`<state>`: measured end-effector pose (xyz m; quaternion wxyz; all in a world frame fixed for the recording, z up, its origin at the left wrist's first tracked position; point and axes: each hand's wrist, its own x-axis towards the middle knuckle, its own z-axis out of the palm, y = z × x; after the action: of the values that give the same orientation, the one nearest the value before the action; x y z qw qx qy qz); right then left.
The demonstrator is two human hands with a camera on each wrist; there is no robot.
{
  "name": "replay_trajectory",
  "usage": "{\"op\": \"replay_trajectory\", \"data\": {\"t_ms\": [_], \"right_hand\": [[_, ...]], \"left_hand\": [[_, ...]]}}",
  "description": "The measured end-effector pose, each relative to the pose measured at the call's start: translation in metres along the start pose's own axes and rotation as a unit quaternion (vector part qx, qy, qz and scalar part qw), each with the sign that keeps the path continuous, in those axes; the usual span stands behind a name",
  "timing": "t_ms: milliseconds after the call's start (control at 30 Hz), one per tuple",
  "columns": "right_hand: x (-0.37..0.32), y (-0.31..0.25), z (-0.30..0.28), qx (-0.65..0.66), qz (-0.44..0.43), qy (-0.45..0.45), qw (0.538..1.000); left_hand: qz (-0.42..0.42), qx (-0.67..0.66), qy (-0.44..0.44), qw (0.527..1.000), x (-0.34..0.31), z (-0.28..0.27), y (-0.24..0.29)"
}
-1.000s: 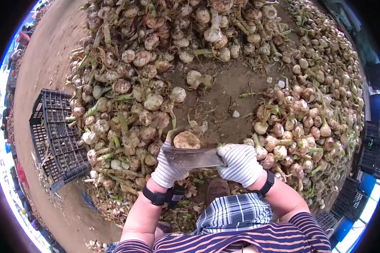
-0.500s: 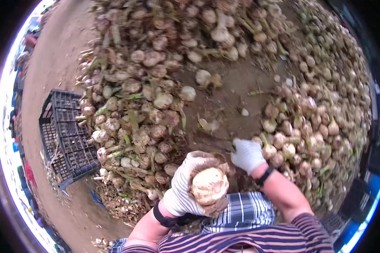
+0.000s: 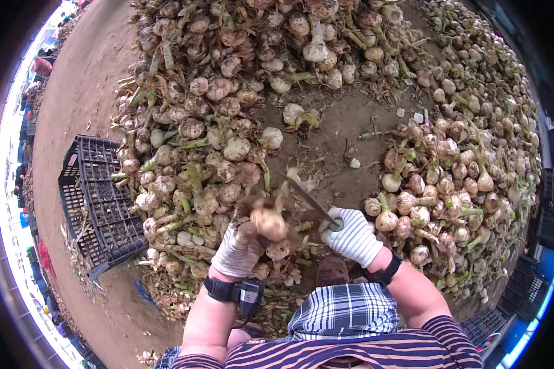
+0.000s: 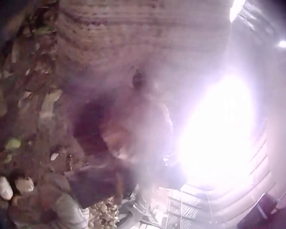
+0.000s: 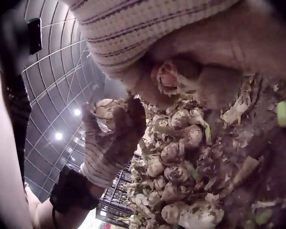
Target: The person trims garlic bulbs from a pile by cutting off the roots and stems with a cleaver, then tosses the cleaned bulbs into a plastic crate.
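Fingers of the left hand (image 3: pixel 237 248), gloved in striped white knit, curled round one garlic bulb (image 3: pixel 269 225), with its stem (image 3: pixel 282 198) pointing away from the body. Blurred in the head view, hazy with glare in the left wrist view, clearer in the right wrist view between thumb and fingers. Fingers of the right hand (image 3: pixel 354 237), in a matching glove, clamped on the handle of a knife (image 3: pixel 311 200), just to the right of the bulb. Blade slanting forward and leftward from the grip, far end beside the stem; touching or apart, cannot tell.

Left of the bulb and beyond it, a large pile of garlic (image 3: pixel 221 111), many stems attached. Ahead and slightly right of the bulb, brown ground (image 3: pixel 338 150) with a loose bulb (image 3: pixel 292 113) and scraps of leaf. Well to the right of the bulb, a second heap (image 3: pixel 449 172). Well to its left, past the pile's edge, a black plastic crate (image 3: pixel 104 197), then a dirt path (image 3: pixel 68 111). Nearer the body than the bulb, one shoe (image 3: pixel 332 270), a plaid cloth (image 3: pixel 345 310) and a striped top (image 3: pixel 326 353).
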<state>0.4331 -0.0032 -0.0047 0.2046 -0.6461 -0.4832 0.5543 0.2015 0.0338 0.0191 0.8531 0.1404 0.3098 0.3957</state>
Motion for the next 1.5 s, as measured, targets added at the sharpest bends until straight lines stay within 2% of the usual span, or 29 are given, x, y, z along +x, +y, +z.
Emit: {"op": "replay_trajectory", "data": {"t_ms": [200,267,300,333,400,433,467,533,600,667,767,800,833,867,900,933,1000,1033,1067,1100,1133,1200,1267,1300,1333,1400,1433,1467,1500], "right_hand": [[-0.004,-0.030,-0.014,-0.198,-0.005,-0.024,0.980],[-0.004,-0.036,-0.014,-0.226,0.001,-0.034,0.974],[-0.004,-0.038,-0.014,-0.241,-0.014,-0.045,0.969],[-0.002,-0.039,-0.015,-0.256,-0.030,-0.055,0.965],[0.003,-0.030,-0.013,-0.254,-0.002,-0.071,0.965],[0.008,-0.011,-0.009,-0.297,0.042,-0.102,0.949],[0.009,0.001,-0.008,-0.338,0.085,-0.127,0.929],[0.002,0.037,0.001,-0.257,0.075,-0.120,0.956],[-0.002,0.038,0.011,0.008,0.210,-0.098,0.973],[0.004,0.051,0.021,0.090,0.169,-0.065,0.979],[0.004,0.061,0.010,0.188,0.146,-0.006,0.971],[0.001,0.055,-0.001,0.238,0.142,0.025,0.961],[-0.006,0.041,-0.017,0.310,0.183,0.021,0.933],[-0.008,0.045,-0.025,0.280,0.202,0.026,0.938],[-0.012,0.047,-0.030,0.291,0.213,0.047,0.932],[-0.014,0.050,-0.033,0.303,0.222,0.067,0.924],[-0.018,0.062,-0.035,0.297,0.204,0.082,0.929],[-0.019,0.067,-0.035,0.289,0.187,0.098,0.934],[-0.020,0.066,-0.035,0.288,0.190,0.100,0.933],[-0.019,0.063,-0.033,0.312,0.174,0.131,0.925],[-0.019,0.060,-0.032,0.333,0.157,0.163,0.915],[-0.016,0.056,-0.034,0.325,0.147,0.154,0.921],[-0.013,0.051,-0.037,0.322,0.190,0.124,0.919],[-0.009,0.051,-0.040,0.321,0.185,0.126,0.920],[-0.005,0.052,-0.042,0.220,0.123,0.144,0.957],[-0.001,0.054,-0.042,0.015,0.006,0.177,0.984],[-0.003,0.045,-0.048,-0.036,0.028,0.186,0.982],[-0.005,0.035,-0.053,-0.101,0.012,0.187,0.977],[-0.006,0.018,-0.058,-0.159,-0.014,0.176,0.971]], "left_hand": [[-0.105,0.075,-0.035,0.991,0.006,0.019,0.012],[-0.141,0.347,-0.007,0.927,0.007,0.024,0.019],[-0.177,0.287,0.119,0.934,0.011,0.037,0.017],[-0.177,0.288,0.120,0.934,0.011,0.042,0.021],[-0.070,0.589,0.135,0.794,0.010,0.049,0.028],[0.075,0.609,0.106,0.782,0.006,0.049,0.032],[0.185,0.697,0.068,0.689,0.009,0.032,0.046],[0.121,0.508,0.151,0.840,0.026,0.047,0.074],[0.102,0.483,0.129,0.860,0.065,0.078,0.082],[0.114,0.254,-0.036,0.960,0.100,0.123,0.058],[0.064,0.319,-0.085,0.942,0.140,0.155,0.061],[0.062,0.426,-0.055,0.901,0.170,0.132,0.047],[0.179,0.560,-0.168,0.791,0.201,0.089,0.019],[0.180,0.557,-0.172,0.792,0.209,0.078,0.005],[0.343,0.733,-0.252,0.531,0.206,0.069,-0.007],[0.460,0.812,-0.298,0.199,0.207,0.060,-0.017],[-0.018,0.977,-0.141,-0.160,0.249,0.070,-0.013],[0.007,0.994,-0.085,-0.074,0.250,0.075,0.009],[0.061,0.994,-0.035,-0.083,0.237,0.079,0.028],[-0.075,0.996,-0.015,-0.040,0.247,0.096,0.041],[-0.079,0.996,-0.039,-0.024,0.239,0.108,0.054],[0.013,1.000,0.013,-0.021,0.251,0.082,0.058],[-0.100,0.994,-0.039,-0.020,0.253,0.074,0.067],[-0.031,0.995,0.042,0.080,0.250,0.057,0.063],[-0.065,0.977,0.074,0.187,0.246,0.040,0.058],[-0.014,0.950,0.044,0.309,0.205,0.038,0.053],[0.049,0.933,0.044,0.355,0.177,0.034,0.048],[0.064,0.850,0.048,0.521,0.146,0.046,0.043],[0.192,0.706,0.032,0.681,0.134,-0.013,0.030]]}}
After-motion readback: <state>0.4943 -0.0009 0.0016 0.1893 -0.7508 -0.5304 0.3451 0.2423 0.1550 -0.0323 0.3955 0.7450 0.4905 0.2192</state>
